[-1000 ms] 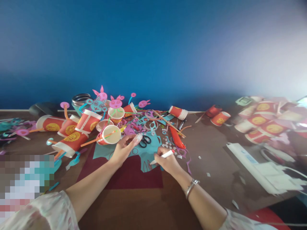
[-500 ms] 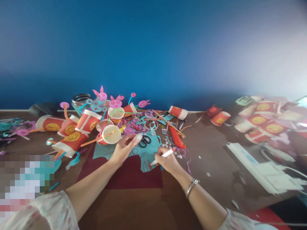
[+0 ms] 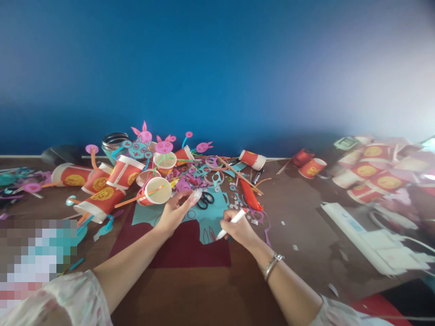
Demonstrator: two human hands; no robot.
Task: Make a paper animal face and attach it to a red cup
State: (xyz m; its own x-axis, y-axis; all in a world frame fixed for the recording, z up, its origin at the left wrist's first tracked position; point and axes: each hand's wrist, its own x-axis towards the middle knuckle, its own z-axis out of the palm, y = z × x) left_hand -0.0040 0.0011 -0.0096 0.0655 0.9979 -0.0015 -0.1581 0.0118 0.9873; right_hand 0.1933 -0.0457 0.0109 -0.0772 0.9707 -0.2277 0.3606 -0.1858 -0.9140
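Observation:
My right hand (image 3: 238, 228) is closed around a white marker (image 3: 234, 222) with a red end. Its tip touches the light-blue paper (image 3: 207, 222), beside red ear-shaped outlines (image 3: 209, 235) drawn near the lower edge. My left hand (image 3: 176, 210) rests on the same paper further left, fingers partly spread, with something pale and shiny at the fingertips that I cannot make out. Black-handled scissors (image 3: 205, 200) lie just beyond those fingertips, their blades hidden. Under the blue paper is a dark red sheet (image 3: 176, 253).
Red paper cups (image 3: 125, 173) with straws and pink and blue animal faces (image 3: 164, 145) crowd the left. Paper scraps (image 3: 204, 174) and an orange-red object (image 3: 251, 194) lie behind my hands. A white power strip (image 3: 356, 237) and more cups (image 3: 372, 170) are at right.
The marker tip has moved slightly right and down on the blue paper, and the red ear-shaped outline shows a little more. My left hand has stayed in place.

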